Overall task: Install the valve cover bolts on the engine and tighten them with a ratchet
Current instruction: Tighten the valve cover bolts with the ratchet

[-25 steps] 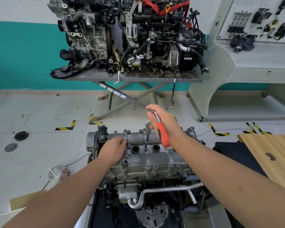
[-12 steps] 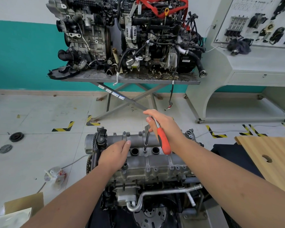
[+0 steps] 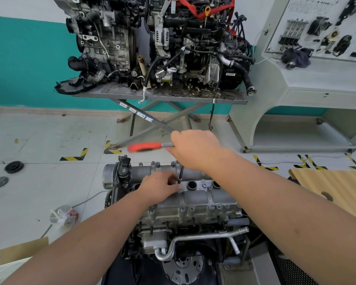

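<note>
The grey cast-aluminium valve cover [image 3: 195, 197] sits on top of the engine [image 3: 179, 223] at the lower centre of the view, its long side running from 9 to 3 o'clock. The right hand [image 3: 195, 149] is above the cover's far edge and grips the head end of the ratchet with the red handle [image 3: 145, 146]; its fingers are curled round the tool, and the ratchet head itself is hidden under the hand. The red handle points toward 9 o'clock, slightly blurred. A thin dark extension bar [image 3: 180, 174] drops from under the hand to the cover; its lower end meets the cover just beside the left hand's fingertips, and the bolt there cannot be made out. The left hand [image 3: 159, 187] rests on the cover at the 9 o'clock side of the bar, fingers bent around its base; whether they pinch it cannot be told. Small installed bolts [image 3: 211, 207] show along the cover's near edge. At 12 o'clock, a grey metal table [image 3: 158, 95] carries two further engines, cut off at the top.
</note>
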The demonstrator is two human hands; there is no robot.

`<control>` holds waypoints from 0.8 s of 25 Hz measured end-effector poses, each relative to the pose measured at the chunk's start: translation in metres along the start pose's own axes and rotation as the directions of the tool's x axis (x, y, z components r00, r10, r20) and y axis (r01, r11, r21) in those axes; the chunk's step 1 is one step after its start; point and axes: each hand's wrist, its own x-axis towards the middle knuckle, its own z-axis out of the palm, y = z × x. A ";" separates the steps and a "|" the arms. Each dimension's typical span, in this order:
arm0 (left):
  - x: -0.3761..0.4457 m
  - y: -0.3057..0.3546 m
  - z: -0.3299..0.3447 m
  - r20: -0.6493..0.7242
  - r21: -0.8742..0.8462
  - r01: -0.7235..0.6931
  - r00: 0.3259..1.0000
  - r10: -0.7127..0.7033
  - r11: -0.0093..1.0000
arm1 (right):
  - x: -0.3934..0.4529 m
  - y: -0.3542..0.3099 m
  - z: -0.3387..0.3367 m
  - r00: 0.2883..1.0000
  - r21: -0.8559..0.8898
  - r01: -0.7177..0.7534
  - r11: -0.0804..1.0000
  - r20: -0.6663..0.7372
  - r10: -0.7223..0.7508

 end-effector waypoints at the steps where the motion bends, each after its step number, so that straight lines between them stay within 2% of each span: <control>1: 0.002 0.004 0.002 0.024 0.053 0.014 1.000 -0.016 0.999 | 0.005 -0.001 -0.003 0.996 0.044 -0.065 0.997 0.059 0.062; 3: 0.005 0.005 0.003 0.040 0.091 0.037 0.998 -0.041 0.995 | 0.011 0.000 -0.009 0.970 0.192 -0.189 0.963 0.188 0.153; 5: 0.007 0.000 0.005 0.053 0.085 0.023 0.998 -0.028 0.996 | 0.011 0.004 -0.014 0.933 0.391 -0.311 0.866 0.297 0.201; 7: 0.006 -0.004 0.007 0.059 0.069 0.003 0.998 -0.008 0.998 | 0.006 0.008 -0.014 0.912 0.479 -0.376 0.794 0.341 0.226; 12: 0.009 -0.003 0.008 0.034 0.090 0.053 0.998 -0.056 0.995 | -0.002 0.017 -0.010 0.940 0.313 -0.328 0.891 0.197 0.277; 20: 0.009 -0.001 0.009 0.032 0.120 0.053 0.998 -0.058 0.991 | -0.007 0.022 -0.011 0.953 0.260 -0.297 0.919 0.149 0.265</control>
